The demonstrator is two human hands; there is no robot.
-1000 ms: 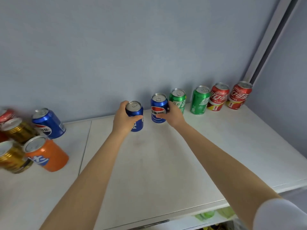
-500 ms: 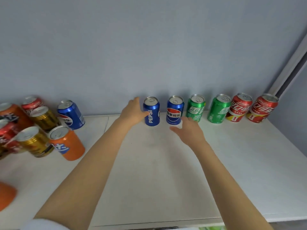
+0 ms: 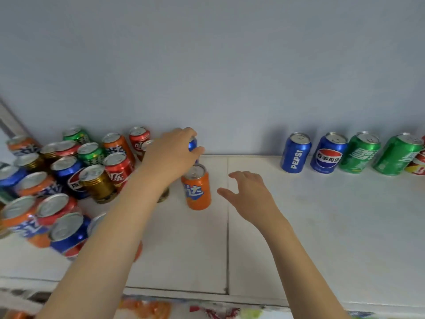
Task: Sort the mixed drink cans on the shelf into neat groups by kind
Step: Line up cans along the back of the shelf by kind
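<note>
At the back right of the white shelf (image 3: 322,226) stands a sorted row against the wall: two blue Pepsi cans (image 3: 296,153) (image 3: 328,154), then two green cans (image 3: 360,153) (image 3: 397,155), with a red can (image 3: 419,165) cut off by the frame edge. My left hand (image 3: 170,155) reaches to the wall and curls round another blue can (image 3: 192,144), mostly hidden by my fingers. In front of it stands an orange can (image 3: 197,191). My right hand (image 3: 249,192) hovers just right of the orange can, fingers spread, holding nothing.
A crowded mix of orange, red, blue, green and gold cans (image 3: 69,178) fills the shelf's left side, some under my left forearm. A seam (image 3: 227,226) runs front to back across the shelf. The front edge (image 3: 184,293) lies below my arms.
The view has swung left. My left hand left the blue can it set in the row and went to a blue can by the mixed pile. My right hand moved left toward the orange can.
</note>
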